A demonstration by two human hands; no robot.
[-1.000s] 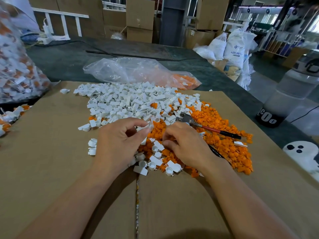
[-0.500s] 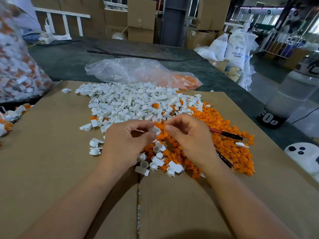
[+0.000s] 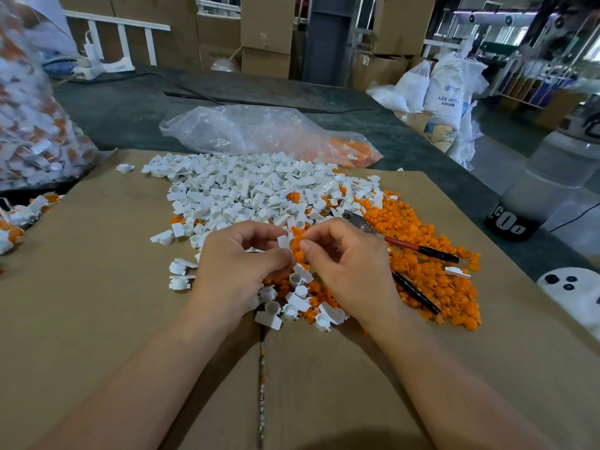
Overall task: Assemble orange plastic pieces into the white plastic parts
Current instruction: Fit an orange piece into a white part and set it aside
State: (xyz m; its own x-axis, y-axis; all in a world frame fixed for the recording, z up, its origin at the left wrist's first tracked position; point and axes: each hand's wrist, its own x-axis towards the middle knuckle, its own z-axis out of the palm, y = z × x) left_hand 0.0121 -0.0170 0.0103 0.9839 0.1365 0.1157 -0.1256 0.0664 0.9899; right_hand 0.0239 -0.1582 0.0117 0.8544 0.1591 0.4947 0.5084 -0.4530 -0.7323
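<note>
A heap of white plastic parts (image 3: 246, 190) covers the middle of the cardboard sheet (image 3: 97, 287), and a heap of orange plastic pieces (image 3: 422, 261) lies to its right. Above the near edge of the heaps, my left hand (image 3: 237, 264) pinches a white part (image 3: 284, 242). My right hand (image 3: 344, 264) pinches an orange piece (image 3: 297, 245) and holds it against that white part. Several loose white parts (image 3: 292, 306) lie under my hands.
Pliers with red and black handles (image 3: 412, 248) lie on the orange heap. A clear bag (image 3: 259, 134) holding orange pieces lies behind the heaps. A big bag of assembled parts (image 3: 29, 125) stands at the left. A large clear jug (image 3: 545, 177) stands off the table's right edge.
My right hand rose from the orange heap with an orange piece and met my left hand. The two parts now touch between my fingertips.
</note>
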